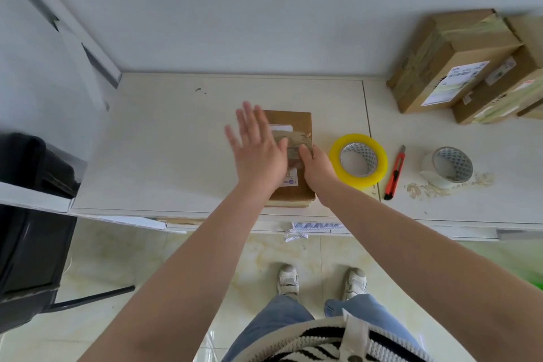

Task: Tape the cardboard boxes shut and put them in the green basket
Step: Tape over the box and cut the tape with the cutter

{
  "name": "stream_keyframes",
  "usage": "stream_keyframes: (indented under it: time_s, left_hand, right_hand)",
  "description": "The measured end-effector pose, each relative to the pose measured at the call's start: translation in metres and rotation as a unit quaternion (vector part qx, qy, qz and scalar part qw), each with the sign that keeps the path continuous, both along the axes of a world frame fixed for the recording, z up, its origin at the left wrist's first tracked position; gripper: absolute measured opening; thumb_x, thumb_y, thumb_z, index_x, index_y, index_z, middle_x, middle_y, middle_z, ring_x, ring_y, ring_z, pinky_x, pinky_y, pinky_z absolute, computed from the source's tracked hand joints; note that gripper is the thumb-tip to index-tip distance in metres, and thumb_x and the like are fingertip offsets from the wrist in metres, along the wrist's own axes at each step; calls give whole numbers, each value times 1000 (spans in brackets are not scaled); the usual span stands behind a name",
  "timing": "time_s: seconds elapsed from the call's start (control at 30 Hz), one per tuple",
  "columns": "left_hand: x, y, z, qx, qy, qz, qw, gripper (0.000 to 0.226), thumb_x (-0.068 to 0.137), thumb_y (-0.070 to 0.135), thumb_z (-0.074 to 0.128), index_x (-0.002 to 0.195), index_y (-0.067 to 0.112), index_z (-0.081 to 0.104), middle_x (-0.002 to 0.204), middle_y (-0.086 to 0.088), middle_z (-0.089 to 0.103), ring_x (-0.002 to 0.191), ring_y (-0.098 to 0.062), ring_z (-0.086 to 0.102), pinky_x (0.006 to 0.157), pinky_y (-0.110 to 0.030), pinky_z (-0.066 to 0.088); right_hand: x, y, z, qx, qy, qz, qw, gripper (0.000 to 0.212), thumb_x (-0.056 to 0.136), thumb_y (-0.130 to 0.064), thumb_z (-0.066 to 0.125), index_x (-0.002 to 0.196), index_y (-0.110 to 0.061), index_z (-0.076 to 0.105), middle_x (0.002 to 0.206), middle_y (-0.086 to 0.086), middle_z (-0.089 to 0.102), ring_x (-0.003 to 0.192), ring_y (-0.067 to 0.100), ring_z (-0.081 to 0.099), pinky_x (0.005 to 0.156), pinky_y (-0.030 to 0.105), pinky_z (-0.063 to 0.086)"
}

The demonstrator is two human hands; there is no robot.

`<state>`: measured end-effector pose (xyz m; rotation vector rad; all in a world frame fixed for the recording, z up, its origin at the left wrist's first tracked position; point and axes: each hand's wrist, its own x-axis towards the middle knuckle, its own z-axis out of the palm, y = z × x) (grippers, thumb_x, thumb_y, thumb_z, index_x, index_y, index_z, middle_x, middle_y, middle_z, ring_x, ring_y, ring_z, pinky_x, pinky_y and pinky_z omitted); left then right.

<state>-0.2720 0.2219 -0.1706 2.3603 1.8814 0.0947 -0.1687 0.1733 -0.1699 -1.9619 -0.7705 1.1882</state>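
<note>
A pale table (176, 141) carries a stack of cardboard boxes (458, 67) at its far right corner and one small cardboard box (296, 126) near the front edge, its top crossed by tape. The left hand (258, 150) spreads flat with straight fingers over that box (slightly blurred), while the right hand (317, 164) presses curled fingers on its right edge. Just right lie a yellow tape roll (358, 160), a whitish tape roll (446, 167) and a red utility knife (395, 175).

left grip (258, 147) flat, fingers spread (right grip (316, 160) curled)
</note>
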Motion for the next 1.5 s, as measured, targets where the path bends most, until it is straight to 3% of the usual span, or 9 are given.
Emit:
stream_keyframes:
  time_s: [0.37, 0.53, 0.67, 0.77, 0.9, 1.03, 1.17, 1.4, 1.5]
  left_hand:
    - [22, 6, -9, -46, 7, -75, 996, 67, 104, 46, 15, 155, 11, -10, 162, -12, -18, 150, -29, -16, 120, -53, -8]
    - [10, 9, 11, -127, -142, 46, 981, 77, 96, 65, 29, 157, 23, 10, 160, -17, -21, 148, -33, -20, 115, -56, -12]
    - [1, -4, 19, -219, -152, 175, 948, 106, 77, 83, 45, 155, 34, -7, 159, -14, -24, 149, -36, -6, 115, -59, 8]
    - [-8, 4, 27, -235, -191, 182, 936, 120, 61, 95, 43, 153, 40, -12, 160, -13, -23, 148, -38, -1, 113, -58, 14]
    - [-8, 8, 36, -241, -248, 142, 927, 124, 56, 96, 44, 153, 42, -10, 162, -7, -19, 148, -38, 1, 114, -58, 13]
    - [0, 4, 46, -254, -266, 117, 923, 130, 46, 97, 38, 152, 42, -12, 162, -6, -20, 149, -36, -3, 115, -58, 8]
    - [12, -5, 52, -333, -332, 84, 879, 135, 42, 94, 41, 152, 41, -15, 162, -1, -23, 150, -33, -9, 118, -60, 9]
    - [62, -14, 60, -350, -496, 30, 794, 128, 53, 72, 71, 154, 41, -3, 163, 13, -4, 150, -21, 10, 115, -55, 27]
    - [91, -27, 65, -364, -533, 4, 764, 124, 53, 65, 73, 153, 44, 4, 159, 17, 12, 146, -20, 25, 112, -54, 33]
  right_hand:
    - [1, 0, 2, -3, 6, 12, 1000, 35, 104, -31, 36, 124, -12, 58, 108, 9, 67, 99, 24, 62, 85, 36, 50]
    - [2, -7, 5, -30, 69, 15, 997, 39, 104, -40, 35, 140, -32, 45, 100, -1, 67, 84, 13, 66, 62, 25, 49]
    - [-4, -8, 13, -64, 144, 12, 987, 41, 99, -54, 36, 135, -40, 51, 115, 3, 69, 95, 20, 69, 73, 33, 55]
    - [6, -7, 20, -54, 134, -11, 989, 37, 98, -54, 35, 130, -50, 53, 117, -7, 62, 107, 15, 58, 69, 31, 41]
    - [19, -13, 19, -11, 117, -41, 992, 42, 99, -43, 48, 141, -43, 44, 103, -9, 62, 87, 2, 65, 65, 23, 52]
    - [27, -17, 31, -47, 118, -75, 989, 80, 79, -66, 64, 146, -28, 39, 131, 2, 55, 114, 23, 59, 95, 42, 52]
    - [40, -23, 53, -4, 90, -99, 991, 75, 75, -61, 72, 135, -21, 51, 94, -12, 61, 82, 6, 62, 50, 16, 48]
    - [71, -57, 81, 58, 57, -176, 981, 58, 80, -56, 71, 126, -33, 45, 107, -6, 60, 96, 17, 65, 81, 42, 59]
    - [93, -79, 88, 78, 56, -217, 971, 57, 81, -51, 72, 129, -32, 47, 113, 3, 63, 97, 22, 67, 81, 45, 59]
